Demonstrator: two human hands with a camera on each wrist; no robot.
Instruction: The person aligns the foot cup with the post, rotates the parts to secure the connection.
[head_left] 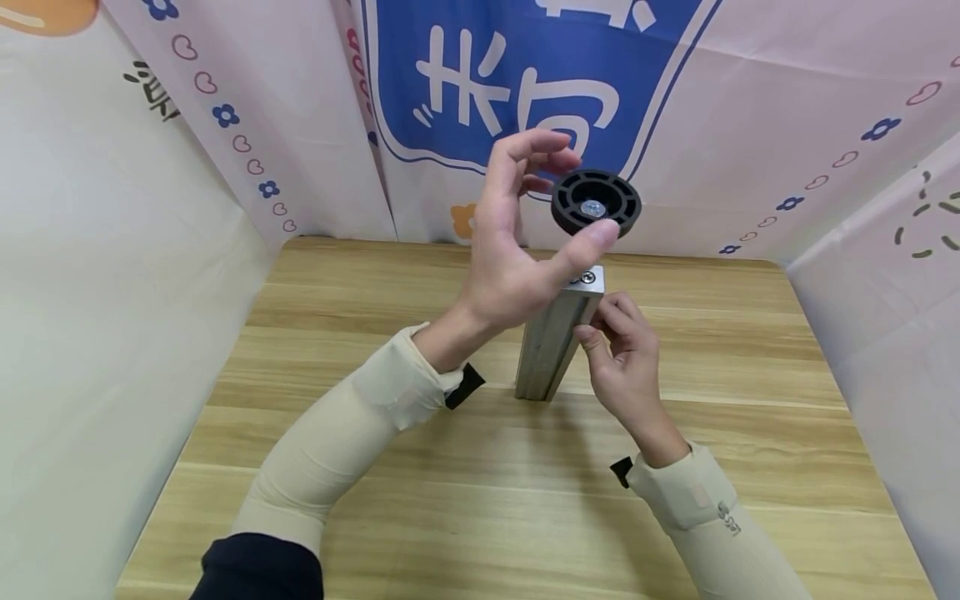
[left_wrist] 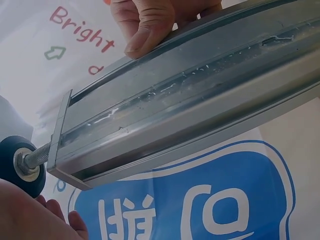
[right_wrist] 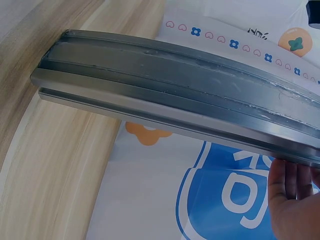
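Observation:
A long grooved aluminium profile [head_left: 551, 350] stands upright, its lower end at the tabletop. A screwed plate [head_left: 596, 280] caps its top. Above that sits a black round leveling foot [head_left: 633, 208]; the left wrist view shows its threaded stud [left_wrist: 38, 156] running into the end plate. My left hand [head_left: 517, 250] curls round the foot, thumb on the near rim and bent fingers behind the far side. Lower down, my right hand [head_left: 626, 358] grips the profile's right side between thumb and fingers. In the right wrist view its fingers [right_wrist: 290, 180] lie along the profile's edge.
The wood-grain table [head_left: 435, 500] lies beneath both arms. Behind it hangs a printed cloth [head_left: 300, 108] with a blue sign, and pale cloth walls [head_left: 97, 250] close in the sides. Each sleeve cuff carries a black piece [head_left: 467, 387].

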